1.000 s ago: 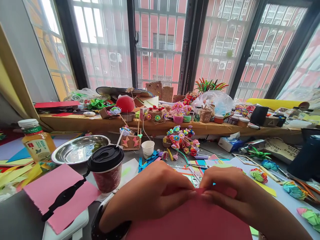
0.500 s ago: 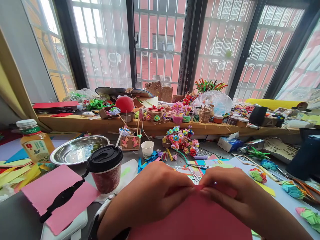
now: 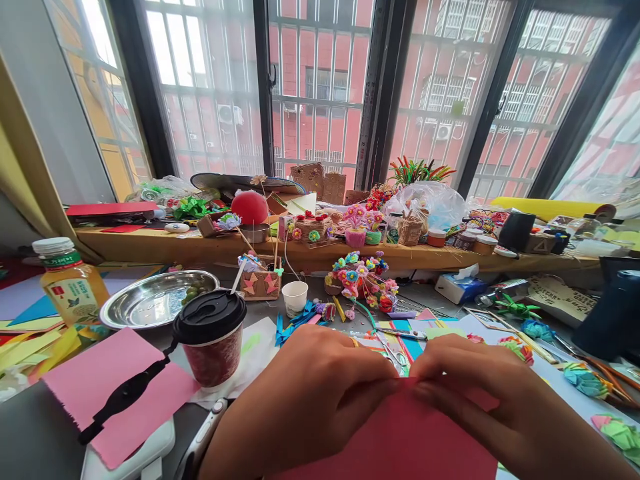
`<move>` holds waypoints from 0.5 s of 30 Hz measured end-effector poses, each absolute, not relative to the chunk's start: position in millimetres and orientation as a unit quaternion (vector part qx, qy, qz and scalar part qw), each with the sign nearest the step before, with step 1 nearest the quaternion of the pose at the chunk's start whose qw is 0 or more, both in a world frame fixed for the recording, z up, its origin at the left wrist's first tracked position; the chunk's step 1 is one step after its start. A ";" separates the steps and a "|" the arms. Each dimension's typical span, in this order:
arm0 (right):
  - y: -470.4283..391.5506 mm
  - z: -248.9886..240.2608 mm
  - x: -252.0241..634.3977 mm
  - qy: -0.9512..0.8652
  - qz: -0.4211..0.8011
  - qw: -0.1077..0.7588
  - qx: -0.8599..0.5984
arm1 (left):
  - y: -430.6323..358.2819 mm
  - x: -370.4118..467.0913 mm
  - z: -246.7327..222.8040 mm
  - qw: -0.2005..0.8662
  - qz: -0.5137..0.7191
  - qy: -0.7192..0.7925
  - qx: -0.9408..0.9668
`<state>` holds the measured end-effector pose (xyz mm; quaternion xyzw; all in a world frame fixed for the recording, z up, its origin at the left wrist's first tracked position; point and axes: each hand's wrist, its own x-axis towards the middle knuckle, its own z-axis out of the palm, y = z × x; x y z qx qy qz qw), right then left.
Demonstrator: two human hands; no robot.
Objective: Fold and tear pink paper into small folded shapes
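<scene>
A sheet of pink paper (image 3: 400, 433) hangs between my hands at the bottom middle, its top edge pinched. My left hand (image 3: 330, 380) grips that edge between thumb and forefinger. Close beside it, my right hand (image 3: 465, 380) pinches the same edge, the two sets of fingertips nearly touching. Part of the sheet lies behind my hands, and its lower end runs out of view. Just beyond my fingertips, scissors (image 3: 395, 353) lie on colored paper strips.
To the left stand a lidded coffee cup (image 3: 213, 350), a steel plate (image 3: 145, 310), a juice bottle (image 3: 73, 287) and torn pink paper (image 3: 125, 360) under a black strap. A white paper cup (image 3: 295, 298) is ahead. Folded paper flowers (image 3: 585, 380) lie right. Crafts crowd the windowsill (image 3: 300, 252).
Both hands have shifted slightly to the right and a little down, still pinching the pink paper. The things on the table have not moved.
</scene>
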<state>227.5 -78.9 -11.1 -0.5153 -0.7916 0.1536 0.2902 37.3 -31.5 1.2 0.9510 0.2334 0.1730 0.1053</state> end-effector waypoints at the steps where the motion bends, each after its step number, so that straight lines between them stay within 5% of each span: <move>1: -79.2 -10.9 227.9 -0.791 0.156 0.292 -0.514 | -31.5 36.8 1.5 0.107 0.172 0.230 0.952; 15: -81.1 -6.3 232.2 -0.823 0.188 0.271 -0.462 | -28.1 36.1 1.3 0.179 0.175 0.172 0.953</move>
